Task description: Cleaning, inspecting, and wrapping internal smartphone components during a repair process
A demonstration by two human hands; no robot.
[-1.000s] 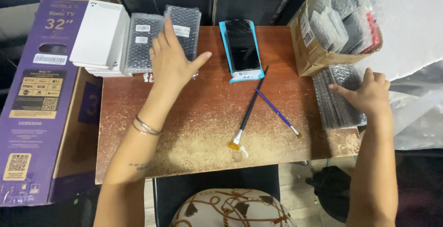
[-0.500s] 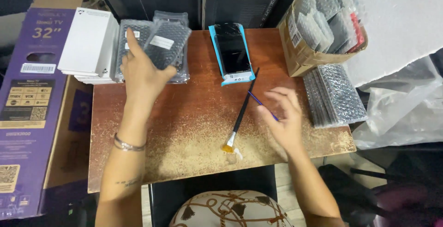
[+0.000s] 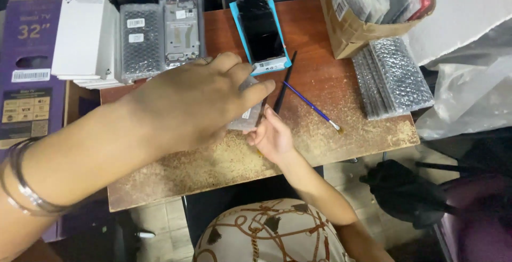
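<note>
The left hand (image 3: 197, 99) reached across the middle of the view, palm down, fingers stretched together toward the right, its forearm filling the lower left with two bangles at the wrist. The right hand (image 3: 271, 134) sat just under it, fingers curled upward; its grip was partly hidden, so possibly closed. Its forearm ran down to the right.

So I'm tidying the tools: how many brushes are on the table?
2. A black-handled brush lies right of the blue-cased phone, its lower end hidden by the right hand. A blue-handled brush lies beside it, bristles toward the table edge.
</note>
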